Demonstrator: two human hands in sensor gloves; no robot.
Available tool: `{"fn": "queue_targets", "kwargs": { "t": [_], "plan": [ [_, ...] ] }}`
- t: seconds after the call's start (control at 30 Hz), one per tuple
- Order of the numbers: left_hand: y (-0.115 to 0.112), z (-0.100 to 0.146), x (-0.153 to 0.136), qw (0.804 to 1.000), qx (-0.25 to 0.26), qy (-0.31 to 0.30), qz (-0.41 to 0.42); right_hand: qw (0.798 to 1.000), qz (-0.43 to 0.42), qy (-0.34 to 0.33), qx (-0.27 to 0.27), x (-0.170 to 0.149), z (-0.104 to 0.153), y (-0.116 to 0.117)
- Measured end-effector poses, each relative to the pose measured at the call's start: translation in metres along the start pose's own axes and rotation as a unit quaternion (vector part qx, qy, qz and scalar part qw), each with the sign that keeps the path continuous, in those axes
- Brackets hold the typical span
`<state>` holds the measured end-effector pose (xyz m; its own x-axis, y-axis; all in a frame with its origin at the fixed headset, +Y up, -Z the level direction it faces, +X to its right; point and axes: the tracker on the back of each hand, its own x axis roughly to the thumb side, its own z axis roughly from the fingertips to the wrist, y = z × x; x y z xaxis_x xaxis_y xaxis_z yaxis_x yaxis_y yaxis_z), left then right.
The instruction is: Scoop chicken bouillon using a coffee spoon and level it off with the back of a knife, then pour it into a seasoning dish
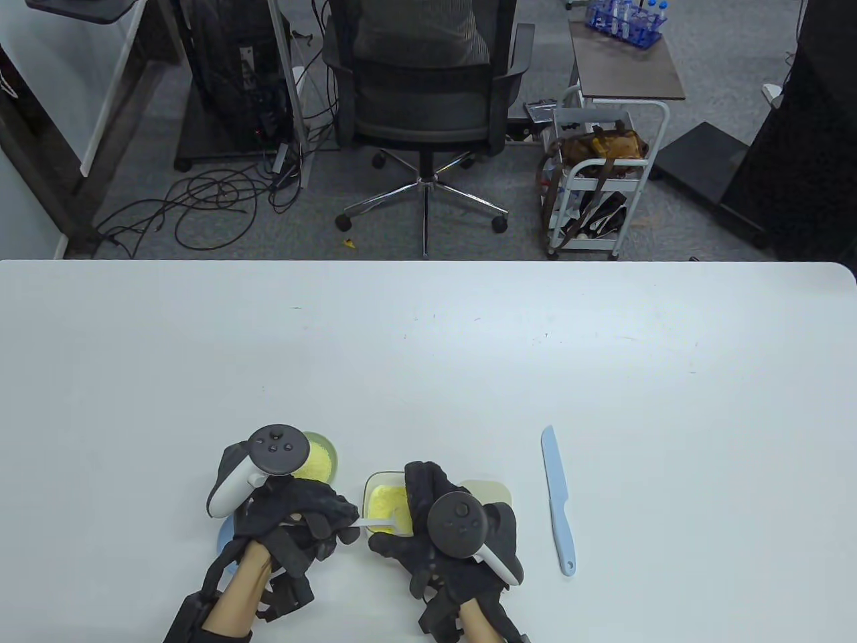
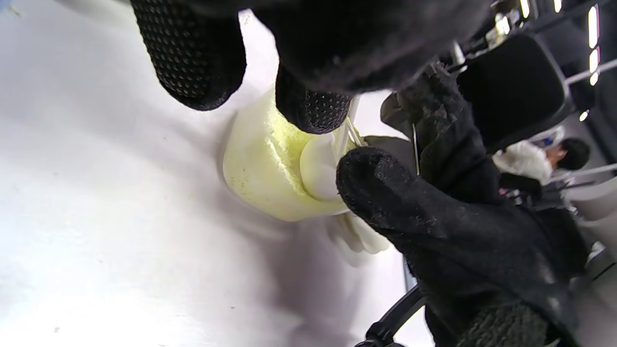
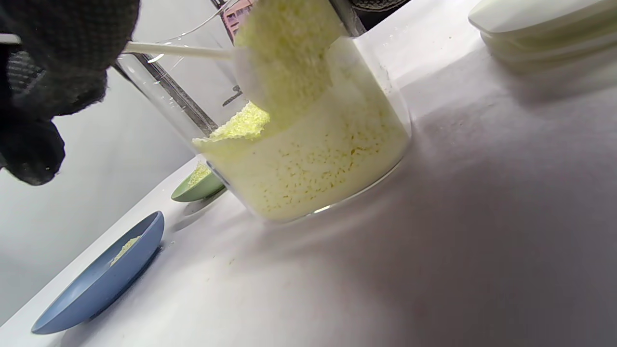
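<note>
A clear container point(image 1: 383, 501) of yellow chicken bouillon stands near the table's front edge. My left hand point(image 1: 335, 529) pinches the handle of a white coffee spoon point(image 1: 365, 523). The spoon bowl point(image 3: 284, 48) is inside the container, heaped with bouillon. My right hand point(image 1: 420, 499) grips the container's right side and is seen beside the container wall point(image 2: 260, 168) in the left wrist view. A light blue knife point(image 1: 559, 502) lies untouched on the table to the right. Behind my left hand sits a green dish point(image 1: 318, 459) holding bouillon. A blue dish point(image 3: 101, 284) with a little bouillon lies under my left wrist.
The container's pale lid point(image 1: 487, 492) lies just behind my right hand. The white table point(image 1: 428, 362) stretches far back and to both sides. An office chair point(image 1: 422, 100) and a cart point(image 1: 596, 181) stand on the floor beyond the table.
</note>
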<state>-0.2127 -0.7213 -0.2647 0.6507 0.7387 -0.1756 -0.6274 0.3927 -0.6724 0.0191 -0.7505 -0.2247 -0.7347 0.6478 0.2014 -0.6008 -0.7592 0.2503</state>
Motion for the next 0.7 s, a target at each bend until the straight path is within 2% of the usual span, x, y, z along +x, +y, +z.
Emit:
{"fn": "queue_targets", "kwargs": {
  "t": [0.43,0.57,0.7],
  "plan": [
    [0.011,0.034,-0.039,0.993,0.033,-0.066,0.092,1.000,0.000,0.003,-0.001,0.000,0.000,0.000],
    [0.010,0.041,-0.049,0.985,0.053,-0.101,0.131,1.000,0.000,0.003,-0.002,0.000,0.000,0.000],
    [0.007,0.043,-0.055,0.976,0.049,-0.131,0.169,1.000,0.000,0.004,-0.002,0.000,0.000,0.001]
  ]
}}
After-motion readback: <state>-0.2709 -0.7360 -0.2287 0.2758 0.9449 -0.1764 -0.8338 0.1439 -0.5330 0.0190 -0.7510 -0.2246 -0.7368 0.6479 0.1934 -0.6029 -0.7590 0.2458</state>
